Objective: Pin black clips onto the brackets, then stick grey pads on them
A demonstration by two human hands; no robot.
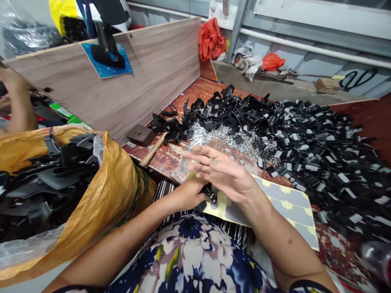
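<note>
My left hand (pixel 191 194) is closed around a small black part (pixel 210 193) with a shiny metal bit, low over my lap at the table's front edge. Most of that part is hidden by my hands. Above it, and partly covering the left fingers, my right hand (pixel 224 173) is stretched out flat with slightly blurred fingers. I cannot tell whether the two hands touch. Under my right wrist lies a pale yellow sheet (pixel 276 185) bearing rows of grey stickers. Just beyond my fingers is a heap of small silvery metal pieces (pixel 221 134).
Black plastic parts (pixel 317 142), many with grey-white patches, cover the table's right side. A wooden-handled tool (pixel 154 148) and a brown block (pixel 140 135) lie left. An orange sack (pixel 122 179) of black parts stands beside me. Behind the wooden partition (pixel 161 57) shows another person's arm (pixel 20 97).
</note>
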